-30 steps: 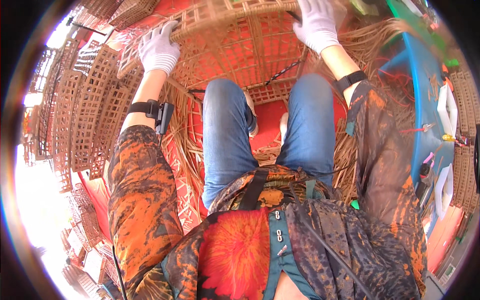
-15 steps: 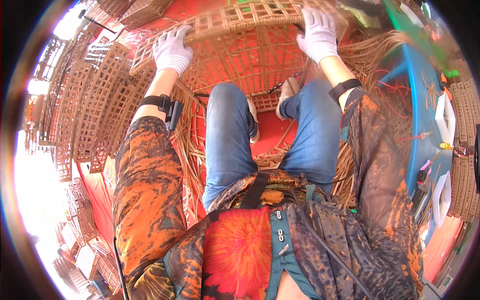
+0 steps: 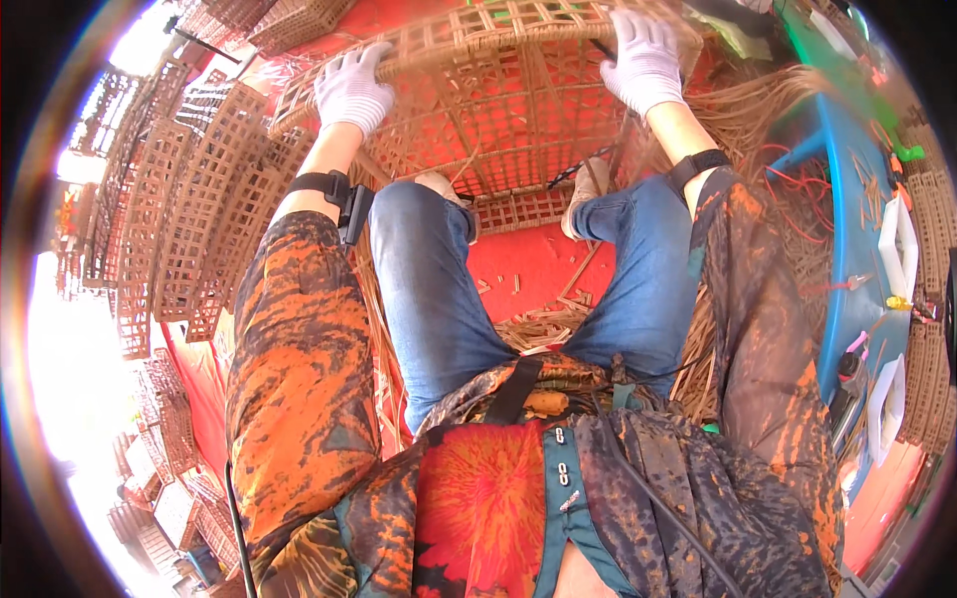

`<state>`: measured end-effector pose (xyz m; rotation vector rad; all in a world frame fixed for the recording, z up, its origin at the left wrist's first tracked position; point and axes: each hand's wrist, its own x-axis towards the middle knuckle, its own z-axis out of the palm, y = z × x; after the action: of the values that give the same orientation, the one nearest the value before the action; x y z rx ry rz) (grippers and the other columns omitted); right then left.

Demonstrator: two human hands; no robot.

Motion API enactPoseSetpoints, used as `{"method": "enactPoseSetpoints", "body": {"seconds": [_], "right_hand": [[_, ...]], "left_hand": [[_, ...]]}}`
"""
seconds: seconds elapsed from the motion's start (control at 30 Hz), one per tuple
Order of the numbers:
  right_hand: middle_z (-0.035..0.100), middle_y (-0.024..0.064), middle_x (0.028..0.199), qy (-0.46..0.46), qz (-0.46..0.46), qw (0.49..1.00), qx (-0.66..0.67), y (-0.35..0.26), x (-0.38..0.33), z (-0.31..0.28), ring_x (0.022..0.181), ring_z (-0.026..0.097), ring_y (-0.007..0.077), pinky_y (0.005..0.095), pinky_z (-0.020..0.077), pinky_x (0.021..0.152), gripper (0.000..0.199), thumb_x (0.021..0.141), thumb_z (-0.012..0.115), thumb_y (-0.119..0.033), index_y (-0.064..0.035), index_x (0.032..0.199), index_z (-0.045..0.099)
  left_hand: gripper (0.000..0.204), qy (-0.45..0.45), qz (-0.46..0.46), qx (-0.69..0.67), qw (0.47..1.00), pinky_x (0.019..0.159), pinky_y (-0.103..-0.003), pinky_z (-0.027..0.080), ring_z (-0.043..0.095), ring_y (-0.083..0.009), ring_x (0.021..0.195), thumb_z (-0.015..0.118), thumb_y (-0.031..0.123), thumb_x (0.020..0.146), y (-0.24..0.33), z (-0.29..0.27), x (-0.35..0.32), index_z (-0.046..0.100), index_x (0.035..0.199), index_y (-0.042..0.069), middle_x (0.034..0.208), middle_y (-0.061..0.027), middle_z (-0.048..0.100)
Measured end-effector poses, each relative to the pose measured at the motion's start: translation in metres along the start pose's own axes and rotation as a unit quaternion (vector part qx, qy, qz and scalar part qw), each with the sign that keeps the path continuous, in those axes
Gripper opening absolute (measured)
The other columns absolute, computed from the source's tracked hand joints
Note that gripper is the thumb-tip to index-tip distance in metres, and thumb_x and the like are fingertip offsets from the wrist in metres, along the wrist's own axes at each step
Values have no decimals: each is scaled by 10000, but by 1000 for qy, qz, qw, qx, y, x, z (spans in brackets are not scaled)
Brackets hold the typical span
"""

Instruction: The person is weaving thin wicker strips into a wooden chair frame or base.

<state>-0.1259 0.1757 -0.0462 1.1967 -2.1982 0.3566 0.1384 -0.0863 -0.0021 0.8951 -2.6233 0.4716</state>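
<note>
A large open-weave rattan basket [image 3: 518, 115] spans the far middle, in front of my knees, with its lattice wall and lower edge showing red floor through the gaps. Wearing a white knit glove, my left hand [image 3: 355, 88] grips the basket's left end, its fingers bent over the rim. Also gloved in white, my right hand [image 3: 643, 62] holds the rim near the right end, fingers reaching over the far side and thumb on the near side. My shoes stand at the basket's lower edge, one on either side of its middle.
Stacked woven lattice panels [image 3: 169, 214] stand at the left. Loose rattan strips [image 3: 748, 110] lie on the right and around my legs. A blue plastic table or stool [image 3: 847, 229] at the right carries tools and white frames. Red sheeting [image 3: 528, 264] covers the floor.
My left knee has swung outward to the left and my left foot has shifted left and forward. Both hands and the basket sit slightly further right in view, still gripped.
</note>
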Motion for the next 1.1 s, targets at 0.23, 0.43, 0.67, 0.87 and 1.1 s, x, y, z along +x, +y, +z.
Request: {"method": "enactPoseSetpoints", "body": {"seconds": [0.23, 0.43, 0.67, 0.87, 1.1], "right_hand": [[451, 127, 1418, -22, 10, 998, -60, 3, 3, 4, 1355, 374, 283, 460, 171, 1188, 712, 792, 657, -304, -65, 1409, 391], [449, 146, 1413, -8, -13, 999, -40, 4, 12, 6, 1341, 383, 287, 464, 179, 1180, 734, 778, 674, -298, -42, 1404, 389], [437, 131, 1417, -41, 9, 998, -38, 5, 32, 19, 1349, 367, 289, 459, 171, 1184, 722, 771, 684, -295, -54, 1391, 404], [436, 121, 1414, -59, 15, 998, -28, 11, 52, 34, 1352, 364, 287, 456, 172, 1184, 737, 767, 684, -309, -61, 1399, 397], [497, 144, 1333, -26, 5, 1000, -4, 12, 79, 55, 1309, 404, 295, 459, 210, 1159, 665, 770, 693, -297, -44, 1337, 454]], "left_hand": [[509, 38, -9, -35, 999, 1067, -470, 358, 504, -301, 1254, 695, 301, 769, 5, -2, -3, 589, 1267, 286, 1289, -67, 605], [568, 32, -1, -41, 999, 1069, -457, 365, 493, -305, 1256, 701, 263, 773, 2, -3, 4, 551, 1321, 271, 1287, -88, 588], [490, 18, -9, -62, 998, 1075, -453, 350, 494, -290, 1261, 683, 297, 798, -2, 11, 28, 586, 1277, 272, 1287, -64, 596], [471, 19, -15, -75, 997, 1064, -453, 356, 502, -278, 1250, 705, 314, 761, -4, 24, 53, 623, 1224, 280, 1287, -46, 601], [532, -6, -15, -82, 997, 1061, -429, 362, 515, -254, 1223, 713, 221, 749, -7, 35, 81, 591, 1265, 259, 1272, -25, 601]]}}
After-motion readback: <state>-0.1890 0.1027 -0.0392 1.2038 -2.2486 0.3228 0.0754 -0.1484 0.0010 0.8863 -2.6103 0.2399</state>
